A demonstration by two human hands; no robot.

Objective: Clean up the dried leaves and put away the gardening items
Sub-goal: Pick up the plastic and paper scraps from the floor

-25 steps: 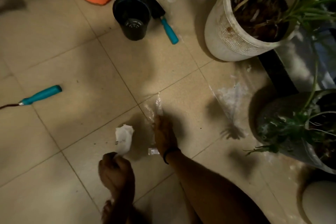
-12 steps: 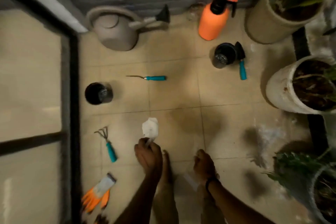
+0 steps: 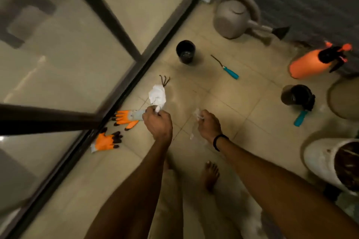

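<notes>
My left hand grips a crumpled white paper that sticks up from the fist. My right hand pinches a thin clear plastic wrapper that hangs down past the wrist. Both hands are held above the tiled floor. Two orange gloves lie by the door frame at the left. A small hand rake lies behind the paper, only its prongs showing. A teal-handled weeder lies further back. A teal-handled trowel leans by a black pot.
A glass door with a dark frame fills the left side. A second black pot, a grey watering can and an orange sprayer stand near the back wall. A white planter is at right. My bare feet stand below.
The view swung left from the planters to the glass door. My right hand lifted the plastic wrapper off the floor. Both hands rose and still hold paper and wrapper.
</notes>
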